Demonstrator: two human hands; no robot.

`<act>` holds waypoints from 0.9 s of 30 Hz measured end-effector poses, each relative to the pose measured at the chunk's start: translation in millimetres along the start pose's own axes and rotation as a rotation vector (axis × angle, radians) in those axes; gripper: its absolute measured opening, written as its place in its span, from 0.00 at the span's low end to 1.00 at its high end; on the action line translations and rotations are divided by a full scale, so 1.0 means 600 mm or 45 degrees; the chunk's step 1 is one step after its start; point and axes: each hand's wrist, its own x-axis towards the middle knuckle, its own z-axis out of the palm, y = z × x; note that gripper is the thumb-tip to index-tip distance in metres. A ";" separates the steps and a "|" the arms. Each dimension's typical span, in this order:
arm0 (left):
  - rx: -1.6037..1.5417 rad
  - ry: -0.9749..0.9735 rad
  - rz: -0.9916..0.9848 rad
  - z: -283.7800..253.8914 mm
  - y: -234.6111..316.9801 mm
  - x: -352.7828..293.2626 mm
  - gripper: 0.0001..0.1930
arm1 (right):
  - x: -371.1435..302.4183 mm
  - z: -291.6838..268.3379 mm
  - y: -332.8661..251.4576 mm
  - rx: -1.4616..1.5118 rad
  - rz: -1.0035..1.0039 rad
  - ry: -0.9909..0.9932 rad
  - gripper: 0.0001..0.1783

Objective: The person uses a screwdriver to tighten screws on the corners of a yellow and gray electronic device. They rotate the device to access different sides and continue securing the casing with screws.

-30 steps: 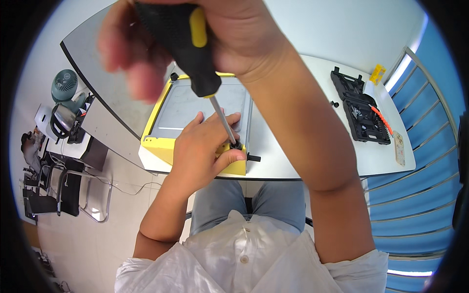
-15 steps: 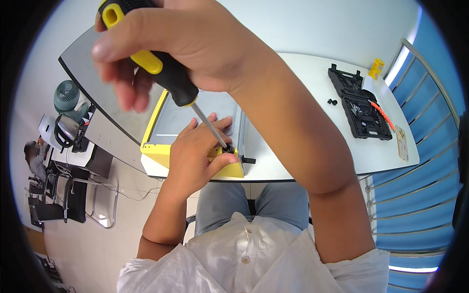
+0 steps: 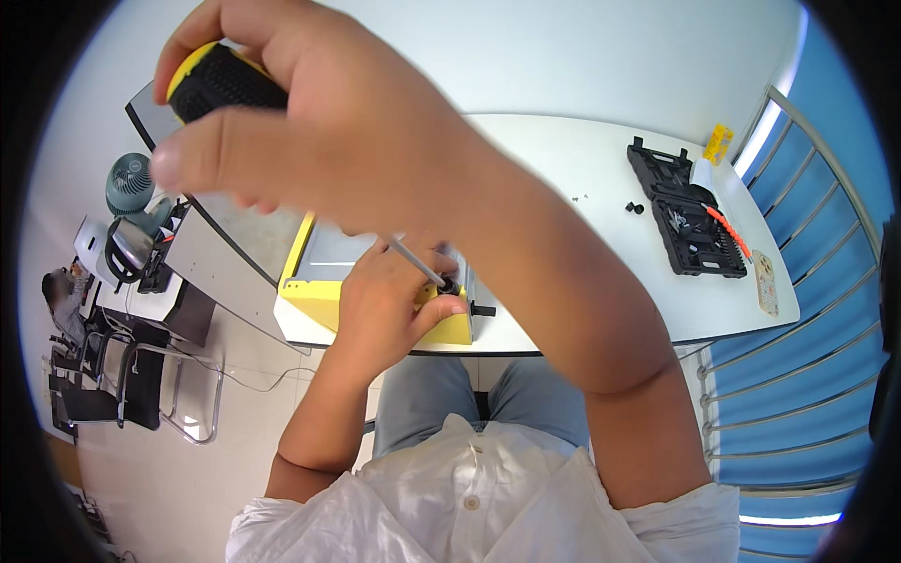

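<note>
My right hand (image 3: 347, 141) is raised over the table, its fingers curled around the black and yellow handle of a screwdriver (image 3: 230, 89), with the thumb stretched along it. The metal shaft slants down to a small black round fitting (image 3: 450, 287) at the near right corner of a yellow-edged box with a grey panel (image 3: 314, 298). My left hand (image 3: 383, 305) rests on that corner, thumb and fingers closed about the fitting around the shaft's tip. A black peg (image 3: 484, 311) sticks out of the box's right side. My right hand and forearm hide much of the box.
On the white table (image 3: 554, 253) an opened black tool case (image 3: 699, 235) lies to the right, crossed by an orange-red stick (image 3: 727, 230). Small black parts (image 3: 634, 207) sit beside it, and a phone-like case (image 3: 766, 281) near the edge. Metal railing (image 3: 826, 178) stands right; a kettle (image 3: 129, 249) left.
My right hand has turned on the screwdriver handle, its back now covering more of the handle and shaft. My left hand stays at the box corner. The view has shifted slightly.
</note>
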 end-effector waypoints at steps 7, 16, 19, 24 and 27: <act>-0.065 -0.011 -0.042 0.000 0.014 0.006 0.30 | 0.003 -0.051 -0.011 0.480 0.329 -0.031 0.18; -0.094 0.074 -0.016 0.001 0.012 0.001 0.26 | -0.004 -0.005 0.023 -1.028 -0.638 0.778 0.16; -0.147 -0.045 -0.170 -0.008 0.008 -0.003 0.26 | -0.020 0.018 0.004 -0.748 -0.403 0.587 0.17; -0.084 0.029 -0.064 0.000 0.011 0.005 0.32 | 0.000 -0.044 -0.028 0.582 0.284 -0.111 0.22; -0.059 0.037 -0.090 0.006 0.018 0.005 0.31 | -0.001 -0.037 -0.017 0.363 0.277 0.042 0.20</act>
